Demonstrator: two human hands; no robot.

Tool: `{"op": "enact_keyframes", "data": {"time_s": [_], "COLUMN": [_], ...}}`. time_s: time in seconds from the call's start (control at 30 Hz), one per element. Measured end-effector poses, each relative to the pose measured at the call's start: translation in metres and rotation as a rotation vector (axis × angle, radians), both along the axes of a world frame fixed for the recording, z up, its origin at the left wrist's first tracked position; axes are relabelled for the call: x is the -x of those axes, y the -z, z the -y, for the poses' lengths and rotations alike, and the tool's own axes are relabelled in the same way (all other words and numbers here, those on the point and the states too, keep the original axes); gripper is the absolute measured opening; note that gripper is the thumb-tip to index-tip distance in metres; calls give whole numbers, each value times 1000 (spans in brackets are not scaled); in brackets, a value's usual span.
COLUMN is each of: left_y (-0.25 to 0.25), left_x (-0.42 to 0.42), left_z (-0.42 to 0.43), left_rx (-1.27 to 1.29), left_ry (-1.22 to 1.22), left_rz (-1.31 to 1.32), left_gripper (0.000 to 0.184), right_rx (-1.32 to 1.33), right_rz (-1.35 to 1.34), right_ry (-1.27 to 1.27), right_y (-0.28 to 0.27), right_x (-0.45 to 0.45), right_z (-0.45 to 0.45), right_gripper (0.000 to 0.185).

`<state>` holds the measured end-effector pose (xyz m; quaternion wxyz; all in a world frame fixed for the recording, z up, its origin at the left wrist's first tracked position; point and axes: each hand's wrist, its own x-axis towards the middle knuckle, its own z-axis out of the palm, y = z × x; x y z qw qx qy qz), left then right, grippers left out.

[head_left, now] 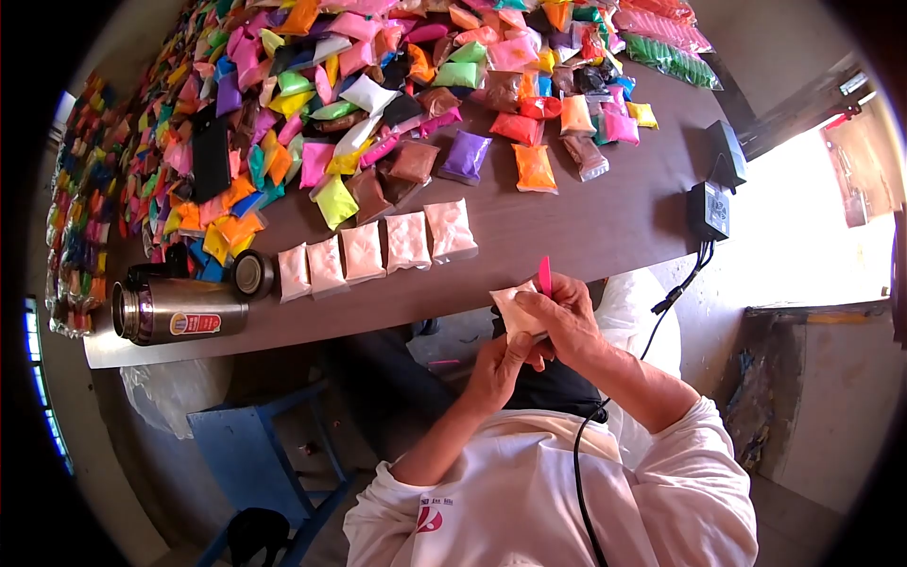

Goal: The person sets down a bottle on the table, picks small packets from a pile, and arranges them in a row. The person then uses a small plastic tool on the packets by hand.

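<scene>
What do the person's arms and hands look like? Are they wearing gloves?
No gloves: the left hand and right hand are both bare, and so are the forearms. The sleeves are pale, loose and wrinkled, and end around the elbows. They belong to a pale shirt with a red mark on the front. A thin black cable runs down over it.

Free to pass from the right hand (559, 312) ahead over the brown tabletop (605, 217), up to the orange packet (535, 168). Open likewise rightward, as far as the black power adapter (709, 212). Blocked ahead and leftward of the left hand (498, 369) by the row of five pale packets (362, 253); hemmed in farther left by the steel thermos flask (179, 312) and round lid (252, 273). Barred at the back by the heaped coloured packets (340, 94). Crossed near the right forearm (638, 378) by the black cable (674, 296).
</scene>
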<state>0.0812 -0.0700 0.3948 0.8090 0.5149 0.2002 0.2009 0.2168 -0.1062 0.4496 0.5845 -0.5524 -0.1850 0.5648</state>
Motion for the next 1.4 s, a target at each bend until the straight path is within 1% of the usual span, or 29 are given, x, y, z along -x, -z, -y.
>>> {"op": "enact_keyframes", "data": {"time_s": [0.1,0.17,0.2,0.27,0.37,0.5,0.57,0.6,0.67,0.7,0.77,0.9,1.0,1.07,1.1,1.17,1.27,1.4], "left_y": [1,0,0,3,3,-2,-5,-4,3,3,4,3,-1,-7,-6,-1,-8,-5], "left_x": [1,1,1,1,1,3,3,3,3,4,4,5,7,8,8,8,7,6], "left_z": [-2,-2,-1,2,2,-2,-2,-1,2,3,5,8,9,7,5,0,-2,4], "left_rx": [-9,11,12,2,6,10,68,67,18,17,44,42,41,59,58,27,-7,-13], "left_ry": [-28,-5,-3,28,41,12,3,5,25,25,44,53,67,16,15,-22,-8,7], "left_rz": [-11,-12,-12,5,-2,-28,-11,-10,49,50,-5,11,2,-31,-31,13,-15,-9], "left_gripper": [51,48,48,49,49,48,49,49,47,47,49,49,48,49,49,46,49,53], "right_rx": [-10,27,28,35,-33,7,-75,-75,-90,-91,-134,-84,-71,-143,-144,-91,-116,-140], "right_rz": [-31,18,17,26,15,-54,-58,-58,-37,-35,14,59,-1,-76,-76,-152,-90,-133], "right_ry": [49,-36,-35,-127,-116,-90,-173,-171,-311,-311,-402,-376,-331,-268,-269,-194,-164,-154], "right_y": [2,-1,-1,-2,-1,2,2,0,-5,-2,5,1,2,1,2,7,10,10], "right_x": [3,0,-2,-6,-6,-7,-12,-13,-17,-18,-19,-14,-13,-12,-11,-7,-5,-8], "right_z": [-3,-3,-3,-2,0,-2,0,1,1,2,3,8,10,9,10,15,17,18], "right_gripper": [22,23,23,28,27,24,22,22,29,29,27,23,22,22,22,23,26,29]}}
